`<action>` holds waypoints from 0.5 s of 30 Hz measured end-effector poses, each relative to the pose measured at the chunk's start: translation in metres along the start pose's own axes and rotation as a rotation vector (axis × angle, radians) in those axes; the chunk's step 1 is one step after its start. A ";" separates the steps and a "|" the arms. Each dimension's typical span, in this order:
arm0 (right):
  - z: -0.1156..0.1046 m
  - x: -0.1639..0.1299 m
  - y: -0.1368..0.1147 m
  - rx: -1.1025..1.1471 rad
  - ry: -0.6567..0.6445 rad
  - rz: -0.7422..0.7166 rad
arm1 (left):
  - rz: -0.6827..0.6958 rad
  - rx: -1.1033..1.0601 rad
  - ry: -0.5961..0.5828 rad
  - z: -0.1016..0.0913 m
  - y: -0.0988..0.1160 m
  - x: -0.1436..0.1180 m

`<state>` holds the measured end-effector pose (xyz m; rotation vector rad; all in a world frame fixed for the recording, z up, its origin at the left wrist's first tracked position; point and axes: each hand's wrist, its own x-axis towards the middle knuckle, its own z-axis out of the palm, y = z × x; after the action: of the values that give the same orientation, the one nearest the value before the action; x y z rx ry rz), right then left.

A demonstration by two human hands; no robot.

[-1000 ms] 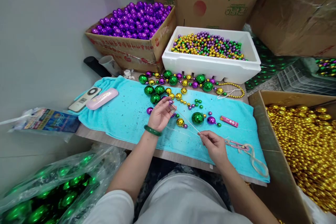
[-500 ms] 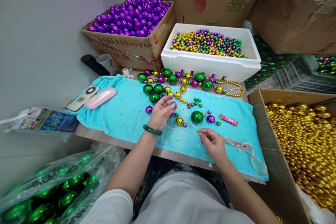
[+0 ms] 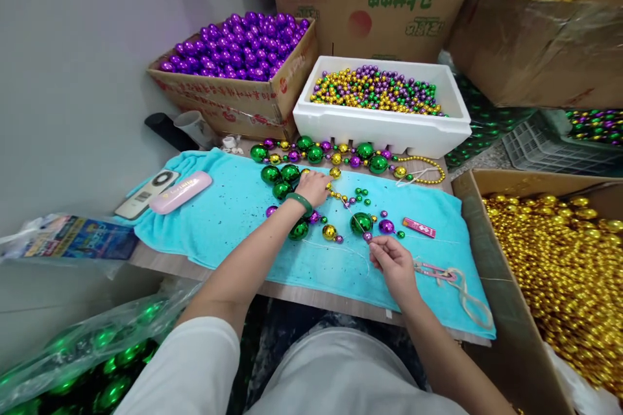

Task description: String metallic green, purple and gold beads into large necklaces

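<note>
My right hand [image 3: 393,264] pinches a thin needle [image 3: 354,215] that slants up to the left over the towel. A small purple bead [image 3: 368,237] sits on it close to my fingertips. My left hand [image 3: 314,188], a green bangle [image 3: 300,203] at its wrist, reaches over the bead group with fingers stretched down toward the gold beads [image 3: 331,189]. Whether it touches one is hard to see. Large green balls [image 3: 281,190] lie left of it. A large green ball [image 3: 361,224] and a purple ball [image 3: 386,226] lie near my right hand.
Below everything spreads a turquoise towel [image 3: 233,207]. A beaded string [image 3: 326,154] lies along its back edge. Behind stand a white foam box [image 3: 379,126] of small beads and a carton [image 3: 233,94] of purple balls. Pink snips [image 3: 435,271] and a pink packet [image 3: 419,227] lie right.
My left hand has left the needle's upper end and moved forward to the gold beads. A small purple bead is now near my right fingertips. The view has shifted slightly.
</note>
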<state>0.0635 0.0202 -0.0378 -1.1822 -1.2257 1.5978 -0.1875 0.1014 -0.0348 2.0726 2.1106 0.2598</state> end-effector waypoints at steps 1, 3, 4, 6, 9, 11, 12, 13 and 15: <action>-0.001 0.000 0.001 0.003 0.001 -0.003 | -0.007 0.008 0.000 0.002 0.001 0.002; -0.005 -0.001 0.002 0.007 0.006 -0.009 | -0.013 0.017 0.025 0.004 0.002 0.004; -0.007 -0.001 0.003 0.005 0.010 -0.012 | -0.018 -0.013 0.062 0.003 0.003 0.003; -0.012 -0.002 0.004 -0.012 0.026 -0.024 | -0.054 -0.235 0.193 0.000 0.005 -0.002; -0.015 -0.004 0.004 -0.047 0.040 -0.065 | -0.223 -0.984 0.344 -0.009 0.010 -0.016; -0.013 -0.005 0.004 -0.064 0.031 -0.096 | -0.346 -1.476 0.304 -0.016 0.014 -0.029; -0.012 -0.005 0.004 -0.071 0.023 -0.108 | -0.391 -1.656 0.269 -0.019 0.016 -0.035; -0.010 -0.005 0.003 -0.079 0.014 -0.117 | -0.424 -1.784 0.244 -0.022 0.017 -0.040; -0.006 -0.005 0.002 -0.094 0.000 -0.131 | -0.466 -1.922 0.230 -0.027 0.019 -0.050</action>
<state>0.0709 0.0161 -0.0398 -1.1350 -1.3626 1.4574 -0.1747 0.0515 -0.0039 0.3799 1.0843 1.5837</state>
